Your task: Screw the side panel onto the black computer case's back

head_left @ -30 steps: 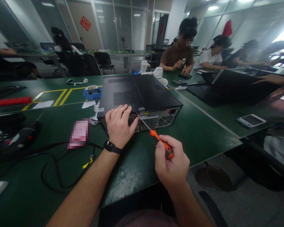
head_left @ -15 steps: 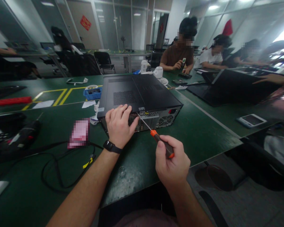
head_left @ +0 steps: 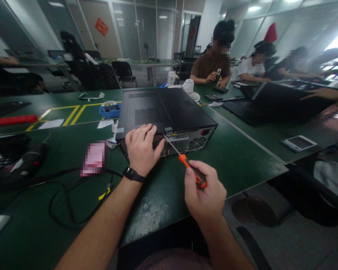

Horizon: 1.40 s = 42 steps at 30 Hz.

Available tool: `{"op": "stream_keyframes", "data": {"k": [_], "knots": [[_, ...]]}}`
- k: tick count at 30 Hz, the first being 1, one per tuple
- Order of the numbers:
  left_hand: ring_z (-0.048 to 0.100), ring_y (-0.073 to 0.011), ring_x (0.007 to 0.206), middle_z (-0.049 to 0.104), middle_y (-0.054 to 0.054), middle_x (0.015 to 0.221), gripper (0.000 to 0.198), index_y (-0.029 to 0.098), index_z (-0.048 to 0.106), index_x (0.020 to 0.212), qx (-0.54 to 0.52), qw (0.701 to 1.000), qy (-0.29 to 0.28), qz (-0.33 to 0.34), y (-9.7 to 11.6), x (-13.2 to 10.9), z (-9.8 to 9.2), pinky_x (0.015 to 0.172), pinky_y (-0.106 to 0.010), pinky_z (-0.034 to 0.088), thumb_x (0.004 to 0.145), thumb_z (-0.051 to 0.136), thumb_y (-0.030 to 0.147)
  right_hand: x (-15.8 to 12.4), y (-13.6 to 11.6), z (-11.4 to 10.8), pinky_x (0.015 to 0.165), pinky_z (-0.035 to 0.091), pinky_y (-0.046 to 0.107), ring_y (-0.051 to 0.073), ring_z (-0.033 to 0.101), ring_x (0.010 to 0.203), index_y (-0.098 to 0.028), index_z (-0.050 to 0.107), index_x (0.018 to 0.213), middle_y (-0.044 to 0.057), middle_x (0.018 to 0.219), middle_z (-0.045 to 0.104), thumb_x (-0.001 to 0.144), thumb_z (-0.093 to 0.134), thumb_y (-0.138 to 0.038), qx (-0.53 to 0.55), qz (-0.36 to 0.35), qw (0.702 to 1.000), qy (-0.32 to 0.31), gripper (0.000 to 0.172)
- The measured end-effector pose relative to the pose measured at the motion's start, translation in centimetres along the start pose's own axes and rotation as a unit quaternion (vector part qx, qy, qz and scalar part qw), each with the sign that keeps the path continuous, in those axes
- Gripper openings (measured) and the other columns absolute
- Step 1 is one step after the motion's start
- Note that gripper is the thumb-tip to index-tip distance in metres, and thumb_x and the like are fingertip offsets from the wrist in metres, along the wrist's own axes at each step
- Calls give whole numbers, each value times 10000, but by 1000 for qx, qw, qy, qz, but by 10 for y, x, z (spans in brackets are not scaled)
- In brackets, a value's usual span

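Observation:
A black desktop computer case [head_left: 149,101] lies on its side on the green table, its rear panel with a fan grille facing me. My left hand [head_left: 142,146] wraps over the near left edge of the case, fingers on the top cover and thumb down by the rear panel. In my right hand [head_left: 205,191] is a screwdriver [head_left: 183,159] with an orange and dark handle. Its thin shaft points up and left, the tip meeting the rear edge just right of my left thumb. That hand hides part of the handle. Whether a screw sits under the tip is too small to tell.
Left of the case stands a blue basket [head_left: 110,110]. A power drill [head_left: 30,161], black cables [head_left: 69,202] and a blurred pink item [head_left: 94,157] lie further left. A phone-like device [head_left: 300,143] rests at right. Co-workers sit across the table and at right.
The screwdriver handle has turned slightly in my right hand, showing more orange. The tip stays at the same spot, and my left hand and the case have not moved.

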<state>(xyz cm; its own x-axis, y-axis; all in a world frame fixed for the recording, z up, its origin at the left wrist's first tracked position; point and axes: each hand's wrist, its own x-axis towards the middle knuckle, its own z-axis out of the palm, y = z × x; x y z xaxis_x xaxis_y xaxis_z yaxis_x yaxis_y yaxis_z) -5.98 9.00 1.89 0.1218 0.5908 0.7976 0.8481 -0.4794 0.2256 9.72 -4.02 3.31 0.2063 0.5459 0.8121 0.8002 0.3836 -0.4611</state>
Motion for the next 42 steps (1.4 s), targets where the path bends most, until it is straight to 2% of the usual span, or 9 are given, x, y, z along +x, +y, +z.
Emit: {"op": "stream_keyframes", "data": {"k": [3,9,17,20,25,35,42], "knots": [[591,-328,1331,681,-121,1395,418,223,650,1318,6,1000,1,2,0,0,0,1171,-533,314,943,654,409,1,-1,-1,684,614,294,162,747,749,-203,627,1116,46,931,767,965,607,-217,8,10,1000,-10,153],[599,-326,1323,687,-119,1384,407,227,648,1312,12,1000,8,7,0,-1,0,1167,-526,320,951,645,415,2,-3,-3,719,620,330,189,746,838,-195,593,1169,68,983,735,923,584,-215,35,-3,999,-28,247],[591,-331,1330,683,-118,1392,423,230,646,1324,5,1000,3,4,0,-1,0,1173,-528,309,941,658,410,0,0,-1,671,605,290,150,725,683,-213,641,1138,41,932,773,971,597,-240,-5,18,1000,-4,175],[600,-329,1319,684,-116,1390,418,227,647,1321,11,1000,5,8,0,0,0,1167,-524,317,944,656,408,1,-1,-3,689,608,299,161,734,729,-208,623,1152,43,930,761,970,586,-244,16,17,1000,-18,189],[595,-339,1325,682,-120,1394,421,235,648,1324,10,1000,0,1,1,0,0,1168,-539,317,937,658,401,4,-2,-3,705,610,327,189,732,839,-201,588,1158,68,974,728,916,576,-214,47,-23,998,-26,242],[601,-334,1319,684,-118,1389,416,231,647,1317,12,1000,4,5,1,0,-1,1166,-529,321,942,656,412,3,-1,-1,738,619,293,160,754,799,-212,626,1118,39,951,768,970,595,-205,14,0,1000,-4,151],[597,-329,1325,684,-117,1392,423,233,646,1326,11,1000,1,6,0,0,-1,1169,-520,309,943,658,412,3,-1,-3,769,621,324,178,739,865,-191,585,1172,62,990,725,926,568,-205,52,-15,998,-27,246]]}}
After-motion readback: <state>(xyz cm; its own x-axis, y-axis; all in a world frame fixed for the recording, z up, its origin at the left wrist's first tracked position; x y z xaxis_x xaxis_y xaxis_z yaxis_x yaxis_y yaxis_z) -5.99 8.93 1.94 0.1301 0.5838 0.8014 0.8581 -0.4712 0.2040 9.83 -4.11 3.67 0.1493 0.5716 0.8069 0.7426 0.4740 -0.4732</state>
